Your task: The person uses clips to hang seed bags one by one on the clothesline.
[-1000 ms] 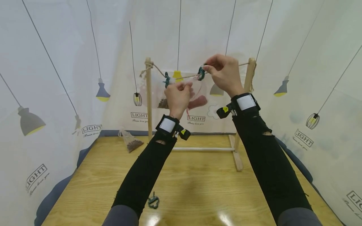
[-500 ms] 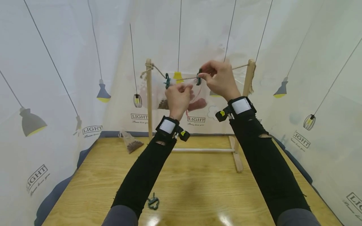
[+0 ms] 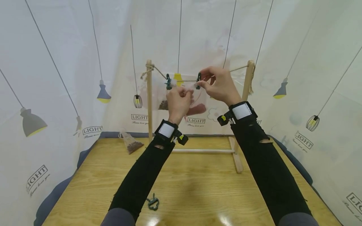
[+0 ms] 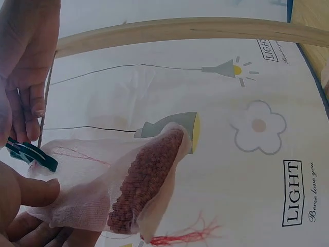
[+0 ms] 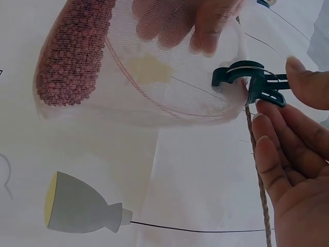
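A sheer mesh bag (image 5: 154, 98) with dark reddish grains in its bottom hangs at the rope (image 3: 186, 81) between two wooden posts. My left hand (image 3: 178, 102) pinches its upper edge, the thumb in front and the fingers behind the mesh. My right hand (image 3: 220, 84) grips the handles of a dark green clip (image 5: 252, 80) between thumb and fingers; the clip's jaws sit over the bag's top corner at the rope. Another green clip (image 3: 168, 82) is on the rope just left of my left hand. The bag's upper middle is partly hidden by my left hand.
The wooden stand has a left post (image 3: 149, 100), a right post (image 3: 248, 78) and a white crossbar (image 3: 206, 151). Another mesh bag with dark contents (image 3: 131, 143) lies on the table (image 3: 195, 188) at left. A loose green clip (image 3: 153, 202) lies near the front.
My right hand has moved down and slightly left with the green clip, and the rope there sits lower. My left hand has stayed nearly in place on the mesh bag.
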`<act>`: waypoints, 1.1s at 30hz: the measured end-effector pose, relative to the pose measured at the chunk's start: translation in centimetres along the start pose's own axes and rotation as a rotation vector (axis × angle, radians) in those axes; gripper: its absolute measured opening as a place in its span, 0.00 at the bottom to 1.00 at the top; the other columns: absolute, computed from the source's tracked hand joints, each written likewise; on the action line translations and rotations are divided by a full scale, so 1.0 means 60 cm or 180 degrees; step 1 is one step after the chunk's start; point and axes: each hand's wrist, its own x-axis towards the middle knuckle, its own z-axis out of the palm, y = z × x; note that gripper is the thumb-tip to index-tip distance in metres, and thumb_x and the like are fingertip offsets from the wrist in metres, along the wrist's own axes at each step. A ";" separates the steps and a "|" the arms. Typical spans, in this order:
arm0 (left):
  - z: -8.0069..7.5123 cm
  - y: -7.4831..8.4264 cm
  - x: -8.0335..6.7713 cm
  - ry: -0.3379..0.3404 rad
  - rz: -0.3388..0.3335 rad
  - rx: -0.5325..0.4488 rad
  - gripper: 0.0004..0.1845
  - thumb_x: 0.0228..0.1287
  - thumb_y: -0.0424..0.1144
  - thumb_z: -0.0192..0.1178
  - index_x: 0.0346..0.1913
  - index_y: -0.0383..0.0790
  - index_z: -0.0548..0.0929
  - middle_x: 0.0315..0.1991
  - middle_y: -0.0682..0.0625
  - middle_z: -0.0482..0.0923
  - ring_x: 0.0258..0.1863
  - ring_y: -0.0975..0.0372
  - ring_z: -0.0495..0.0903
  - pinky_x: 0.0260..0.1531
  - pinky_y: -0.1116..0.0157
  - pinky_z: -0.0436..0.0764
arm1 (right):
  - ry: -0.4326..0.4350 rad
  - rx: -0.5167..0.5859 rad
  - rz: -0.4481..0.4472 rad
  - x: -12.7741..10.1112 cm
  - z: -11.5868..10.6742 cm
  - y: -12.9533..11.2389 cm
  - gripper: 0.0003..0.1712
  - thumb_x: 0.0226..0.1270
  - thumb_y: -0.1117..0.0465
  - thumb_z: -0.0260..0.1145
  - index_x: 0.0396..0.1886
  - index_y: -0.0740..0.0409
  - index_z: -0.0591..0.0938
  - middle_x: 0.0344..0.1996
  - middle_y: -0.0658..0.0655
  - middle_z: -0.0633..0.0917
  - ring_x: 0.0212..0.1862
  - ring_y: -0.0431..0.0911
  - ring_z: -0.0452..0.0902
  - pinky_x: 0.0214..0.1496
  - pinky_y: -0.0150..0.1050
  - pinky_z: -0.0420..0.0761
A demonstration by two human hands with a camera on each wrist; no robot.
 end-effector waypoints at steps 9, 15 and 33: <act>-0.001 -0.010 -0.009 -0.0228 -0.0027 0.0177 0.10 0.74 0.40 0.63 0.43 0.36 0.88 0.37 0.43 0.89 0.33 0.58 0.90 0.29 0.70 0.86 | -0.0002 0.0025 -0.0098 -0.010 0.001 0.009 0.19 0.67 0.60 0.74 0.53 0.66 0.85 0.41 0.64 0.89 0.42 0.52 0.85 0.43 0.40 0.82; 0.000 -0.019 -0.014 -0.0286 0.0093 0.0374 0.11 0.73 0.44 0.64 0.43 0.38 0.88 0.37 0.45 0.89 0.36 0.57 0.89 0.35 0.66 0.85 | -0.0003 0.0115 -0.0083 -0.017 0.001 0.015 0.23 0.65 0.60 0.75 0.57 0.66 0.83 0.44 0.65 0.88 0.46 0.54 0.85 0.49 0.47 0.86; -0.014 -0.019 -0.033 -0.0474 0.0388 0.0261 0.25 0.68 0.48 0.68 0.64 0.41 0.82 0.51 0.41 0.89 0.44 0.52 0.90 0.47 0.58 0.89 | 0.0201 0.0209 -0.0217 -0.058 -0.015 0.029 0.39 0.60 0.61 0.78 0.70 0.60 0.75 0.65 0.61 0.81 0.61 0.56 0.78 0.61 0.52 0.81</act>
